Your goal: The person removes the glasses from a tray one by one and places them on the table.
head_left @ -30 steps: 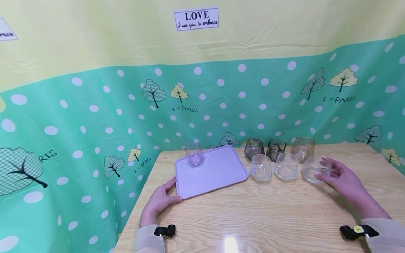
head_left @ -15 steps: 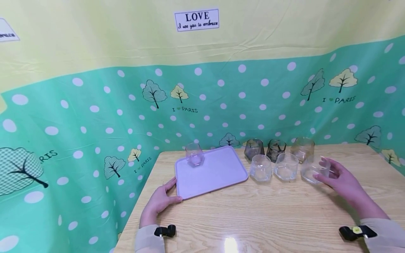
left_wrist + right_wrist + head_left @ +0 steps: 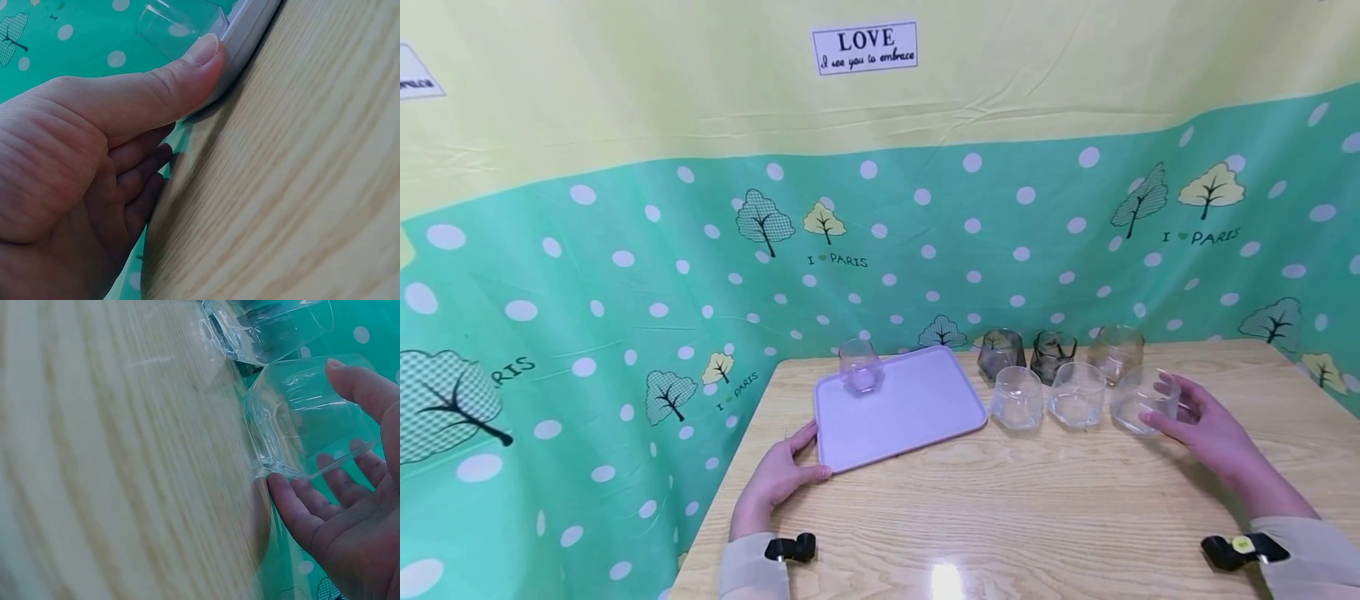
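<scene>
A lilac tray point(image 3: 902, 417) lies on the table with a pink-tinted glass point(image 3: 860, 367) upright near its back left corner. My left hand point(image 3: 777, 475) touches the tray's left side, the thumb straight against the rim at the front corner. In the left wrist view its other visible fingers bend loosely beside the table edge. My right hand point(image 3: 1213, 433) holds a clear drinking glass point(image 3: 1138, 410), thumb on one side and fingers on the other. That glass appears to stand on the table. Left of it are a clear glass point(image 3: 1078, 398) and another clear glass point(image 3: 1017, 400).
Behind the clear glasses stand a grey glass point(image 3: 1000, 357), a dark glass point(image 3: 1052, 358) and an amber-tinted glass point(image 3: 1115, 357). A green and yellow patterned curtain point(image 3: 925, 250) hangs behind the wooden table point(image 3: 940, 517).
My right hand and the clear glass it holds have shifted very slightly left. The left hand, the tray and the other glasses stay in place.
</scene>
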Demonstrator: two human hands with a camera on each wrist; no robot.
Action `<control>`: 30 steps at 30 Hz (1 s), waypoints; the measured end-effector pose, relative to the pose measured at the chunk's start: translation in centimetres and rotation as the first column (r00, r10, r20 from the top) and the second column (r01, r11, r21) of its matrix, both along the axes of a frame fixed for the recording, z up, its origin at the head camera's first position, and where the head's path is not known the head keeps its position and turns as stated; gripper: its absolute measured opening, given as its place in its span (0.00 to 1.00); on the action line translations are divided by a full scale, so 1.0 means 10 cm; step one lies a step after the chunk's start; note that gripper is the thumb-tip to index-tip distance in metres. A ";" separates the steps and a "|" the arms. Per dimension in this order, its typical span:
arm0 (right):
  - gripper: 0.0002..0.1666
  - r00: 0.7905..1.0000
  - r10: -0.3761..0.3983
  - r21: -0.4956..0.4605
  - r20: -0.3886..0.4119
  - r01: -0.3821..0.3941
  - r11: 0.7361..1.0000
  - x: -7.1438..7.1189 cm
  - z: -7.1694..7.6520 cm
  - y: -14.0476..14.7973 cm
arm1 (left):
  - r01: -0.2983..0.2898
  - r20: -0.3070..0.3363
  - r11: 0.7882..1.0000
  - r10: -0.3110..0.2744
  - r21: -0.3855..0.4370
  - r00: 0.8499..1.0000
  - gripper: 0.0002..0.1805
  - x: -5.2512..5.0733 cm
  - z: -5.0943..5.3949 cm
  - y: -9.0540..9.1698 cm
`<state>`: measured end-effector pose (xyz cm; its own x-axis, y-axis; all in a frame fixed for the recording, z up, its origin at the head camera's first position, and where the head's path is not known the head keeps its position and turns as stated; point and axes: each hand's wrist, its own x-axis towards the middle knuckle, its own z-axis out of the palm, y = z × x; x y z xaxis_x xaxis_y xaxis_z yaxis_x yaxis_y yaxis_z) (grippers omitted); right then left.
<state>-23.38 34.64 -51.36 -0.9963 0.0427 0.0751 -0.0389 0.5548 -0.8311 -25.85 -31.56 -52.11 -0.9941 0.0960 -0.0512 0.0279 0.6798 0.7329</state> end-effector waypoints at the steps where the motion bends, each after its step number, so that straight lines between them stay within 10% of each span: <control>1: 0.57 1.000 0.002 0.001 -0.003 -0.002 1.000 0.00 0.00 0.00 | 0.000 0.000 1.000 0.000 0.000 1.000 0.53 0.00 0.00 0.00; 22: 0.65 0.998 0.039 -0.158 0.053 -0.030 0.987 0.02 0.04 -0.01 | -0.011 0.000 1.000 0.011 0.012 1.000 0.52 -0.01 0.00 0.00; 30: 0.68 0.992 -0.108 -0.171 -0.068 0.095 0.981 0.03 0.16 -0.13 | 0.000 -0.011 1.000 0.000 0.006 1.000 0.52 -0.01 -0.02 0.00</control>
